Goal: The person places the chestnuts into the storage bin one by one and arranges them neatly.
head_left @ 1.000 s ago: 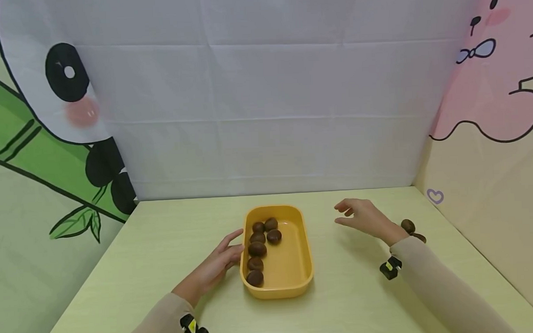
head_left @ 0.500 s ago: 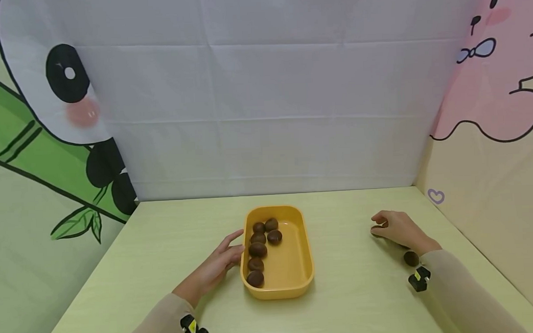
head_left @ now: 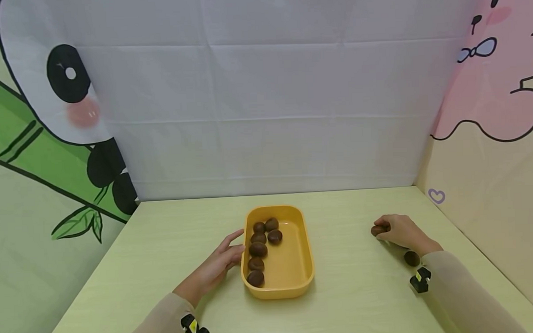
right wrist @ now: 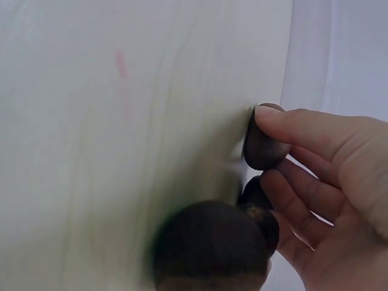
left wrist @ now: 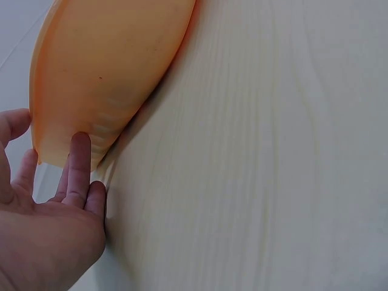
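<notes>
A yellow tray (head_left: pixel 296 263) holds several brown chestnuts (head_left: pixel 258 249), mostly along its left side. My left hand (head_left: pixel 214 268) touches the tray's left wall with its fingers fairly straight; in the left wrist view the fingertips (left wrist: pixel 80 145) lie against the tray's outside. On the table at the right, my right hand (head_left: pixel 405 232) pinches a chestnut (right wrist: pixel 265 144) between thumb and fingers. More chestnuts (right wrist: pixel 209 245) lie beside and behind that hand in the right wrist view, one of them next to the wrist (head_left: pixel 412 258) in the head view.
The pale wooden table (head_left: pixel 341 291) ends at a white cloth backdrop (head_left: pixel 273 112). Printed side panels, a panda (head_left: pixel 69 70) on the left and a pink figure (head_left: pixel 488 90) on the right, flank it.
My right hand has moved right and down to the table, then its fingers have closed on a chestnut there. The left hand and the tray stay in place.
</notes>
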A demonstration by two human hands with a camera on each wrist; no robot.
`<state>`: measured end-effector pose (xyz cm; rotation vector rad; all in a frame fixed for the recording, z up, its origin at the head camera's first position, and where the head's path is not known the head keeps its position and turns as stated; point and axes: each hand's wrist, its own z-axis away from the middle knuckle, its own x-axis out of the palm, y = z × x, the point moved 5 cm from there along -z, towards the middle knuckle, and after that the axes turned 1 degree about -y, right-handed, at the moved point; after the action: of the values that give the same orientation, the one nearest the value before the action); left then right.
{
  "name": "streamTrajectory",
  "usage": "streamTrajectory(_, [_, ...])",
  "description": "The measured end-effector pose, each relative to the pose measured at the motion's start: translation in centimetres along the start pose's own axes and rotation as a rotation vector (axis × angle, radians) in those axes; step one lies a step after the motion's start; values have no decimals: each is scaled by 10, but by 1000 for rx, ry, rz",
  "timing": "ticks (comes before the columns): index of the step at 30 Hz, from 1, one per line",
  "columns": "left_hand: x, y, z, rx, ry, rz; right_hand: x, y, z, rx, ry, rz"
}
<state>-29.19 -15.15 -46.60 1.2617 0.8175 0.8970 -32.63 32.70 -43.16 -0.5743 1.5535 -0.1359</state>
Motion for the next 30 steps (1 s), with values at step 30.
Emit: streamTrajectory(30, [-2,-3,-3,6,17,15,-11,-79,-20,-153,14,-33])
